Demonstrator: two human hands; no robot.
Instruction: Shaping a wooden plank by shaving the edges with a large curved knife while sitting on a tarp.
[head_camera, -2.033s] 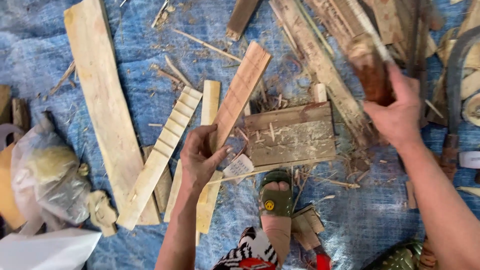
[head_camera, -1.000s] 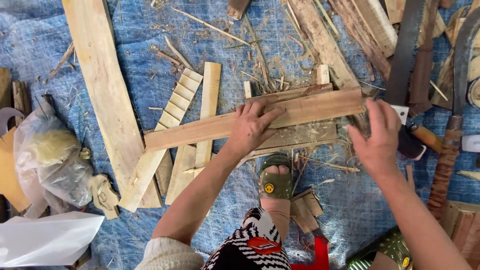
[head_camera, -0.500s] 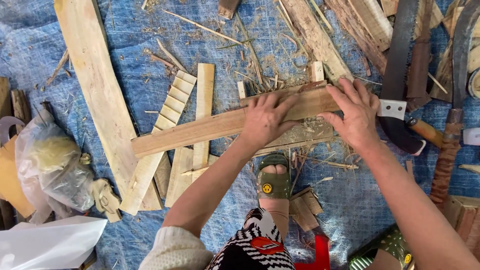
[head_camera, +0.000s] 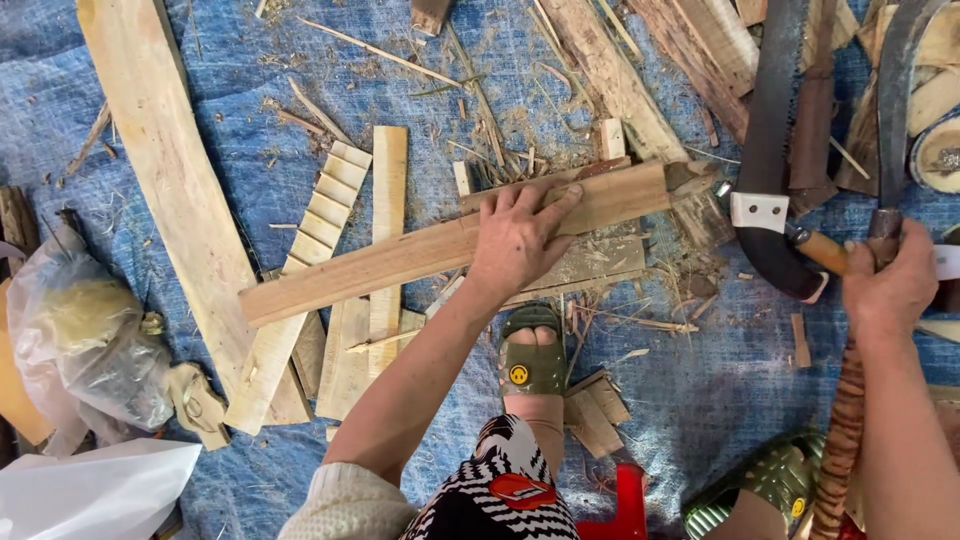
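Our right hand (head_camera: 890, 285) has left the long pale wooden slat (head_camera: 440, 250) and now grips a brown-handled blade (head_camera: 885, 150); our left hand (head_camera: 515, 240) presses flat and open, pinning the slat over the blue tarp (head_camera: 250, 130).

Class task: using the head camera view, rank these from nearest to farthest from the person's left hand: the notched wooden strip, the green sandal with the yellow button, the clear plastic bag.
Measured from the left hand:
1. Green sandal, just below the hand.
2. Notched wooden strip, left of it.
3. Clear plastic bag, at the far left edge.
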